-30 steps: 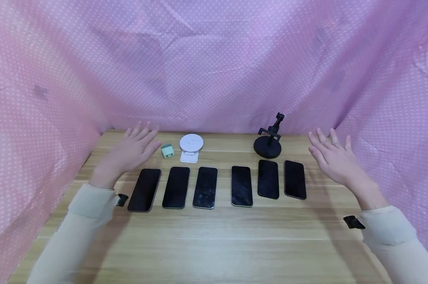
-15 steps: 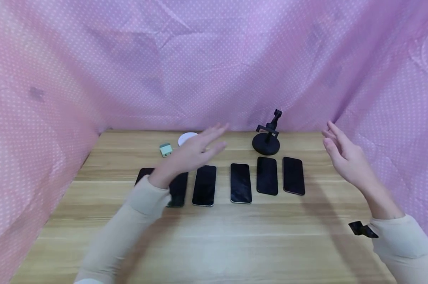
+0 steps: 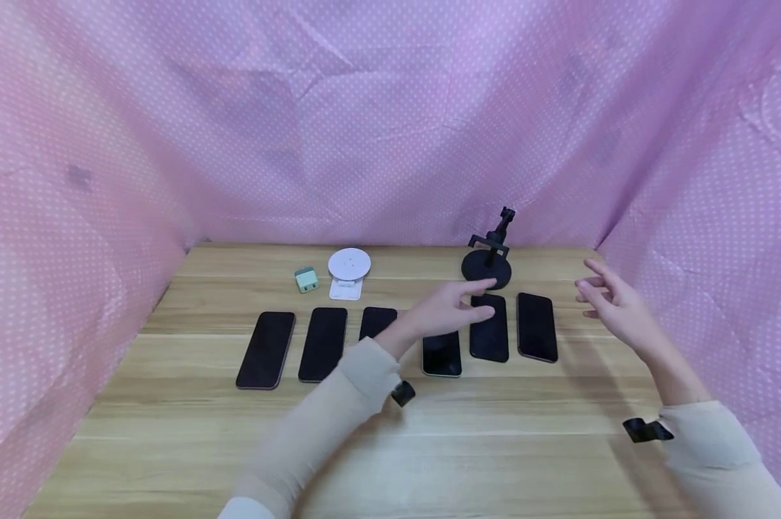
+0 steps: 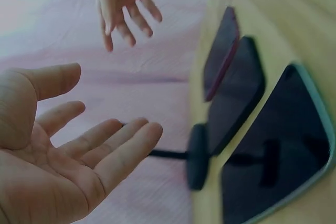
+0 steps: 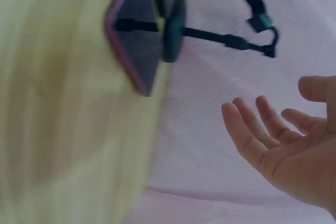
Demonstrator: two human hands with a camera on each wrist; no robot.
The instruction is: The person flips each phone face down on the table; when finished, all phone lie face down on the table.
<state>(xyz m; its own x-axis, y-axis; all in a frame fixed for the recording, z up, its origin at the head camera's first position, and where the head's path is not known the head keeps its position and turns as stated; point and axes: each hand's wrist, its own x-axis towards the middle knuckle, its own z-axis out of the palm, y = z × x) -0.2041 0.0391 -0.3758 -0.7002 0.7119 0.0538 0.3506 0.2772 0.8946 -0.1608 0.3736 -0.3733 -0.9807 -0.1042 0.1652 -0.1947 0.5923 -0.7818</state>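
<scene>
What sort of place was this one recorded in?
Probably a makeshift tabletop filming booth, though the wider room is hidden. Pink dotted cloth screens the back and both sides, and on the wood-grain table six dark-screened phones lie spaced out in a rough row.

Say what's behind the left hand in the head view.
A phone, its upper end covered by the left hand; also another phone and the stand, each only partly hidden.
</scene>
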